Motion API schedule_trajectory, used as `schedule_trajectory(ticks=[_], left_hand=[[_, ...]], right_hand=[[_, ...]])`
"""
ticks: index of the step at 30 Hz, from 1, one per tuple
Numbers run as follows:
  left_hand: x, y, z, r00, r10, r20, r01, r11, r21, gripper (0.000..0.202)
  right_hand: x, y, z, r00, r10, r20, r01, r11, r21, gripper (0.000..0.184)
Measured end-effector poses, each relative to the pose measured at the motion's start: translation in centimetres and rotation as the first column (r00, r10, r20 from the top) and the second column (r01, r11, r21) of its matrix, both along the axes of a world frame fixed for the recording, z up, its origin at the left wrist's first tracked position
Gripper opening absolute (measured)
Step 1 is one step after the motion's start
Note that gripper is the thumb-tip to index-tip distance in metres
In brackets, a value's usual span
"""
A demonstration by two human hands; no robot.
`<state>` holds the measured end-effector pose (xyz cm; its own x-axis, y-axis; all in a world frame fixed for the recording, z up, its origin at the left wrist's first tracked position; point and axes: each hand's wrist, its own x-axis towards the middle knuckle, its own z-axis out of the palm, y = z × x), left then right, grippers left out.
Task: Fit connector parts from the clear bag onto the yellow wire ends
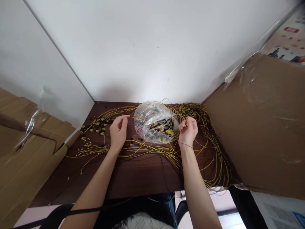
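Note:
My left hand [119, 131] is closed in a pinch left of a clear plastic bag [147, 135], with a thin wire at its fingertips. On the bag's right side, my right hand [188, 131] has its fingers curled in; whatever they hold is too small to make out. A dark thin wire lies across my right wrist. Black and yellow small parts [164, 128] show in the bag. Yellow wires [147, 149] run across the table below both hands, with small white ends at the left. More black and yellow connectors [97, 125] lie left of my left hand.
A tangled coil of yellow wires [193, 110] sits at the back right, trailing to the table's front edge. Cardboard [257, 127] walls the right side, and more cardboard [30, 165] stands at the left. A white wall [147, 51] rises behind the brown table [143, 178].

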<state>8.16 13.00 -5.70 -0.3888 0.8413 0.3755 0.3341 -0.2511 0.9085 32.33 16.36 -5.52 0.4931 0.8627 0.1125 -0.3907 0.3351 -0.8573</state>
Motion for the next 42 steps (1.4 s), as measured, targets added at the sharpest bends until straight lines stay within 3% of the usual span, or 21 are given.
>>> schedule_trajectory(ticks=[3,7,13,17,22,28,42], left_hand=[[0.6,-0.5,0.6,0.996,0.031,-0.086,-0.021,0.993,0.116,0.034],[1.5,-1.0,1.2,0.956,-0.019,-0.293,0.084,0.974,0.210,0.028],[3.1,-1.3,0.5,0.843,-0.221,-0.490,0.357,0.911,0.204,0.036],[3.6,-1.4,0.0,0.808,-0.290,-0.513,0.434,0.882,0.186,0.029],[3.7,-1.3,0.0,0.838,-0.275,-0.472,0.410,0.887,0.211,0.017],[4.1,-1.6,-0.2,0.862,-0.296,-0.410,0.409,0.885,0.222,0.012],[3.9,-1.6,-0.1,0.886,-0.240,-0.396,0.308,0.944,0.119,0.017]], right_hand=[[-1.0,-0.5,-0.2,0.971,0.116,0.208,-0.123,0.992,0.025,0.016],[-1.9,-1.0,-0.4,0.831,0.254,0.496,-0.309,0.951,0.031,0.007],[-3.0,-1.9,0.1,0.531,0.475,0.701,-0.646,0.763,-0.028,0.007],[-3.3,-2.3,0.3,0.456,0.568,0.685,-0.728,0.681,-0.080,0.009],[-2.8,-2.1,0.1,0.527,0.678,0.513,-0.762,0.644,-0.068,0.008],[-2.8,-1.6,-0.4,0.679,0.620,0.393,-0.647,0.758,-0.077,0.009],[-2.7,-1.5,-0.5,0.818,0.427,0.386,-0.451,0.892,-0.033,0.013]])
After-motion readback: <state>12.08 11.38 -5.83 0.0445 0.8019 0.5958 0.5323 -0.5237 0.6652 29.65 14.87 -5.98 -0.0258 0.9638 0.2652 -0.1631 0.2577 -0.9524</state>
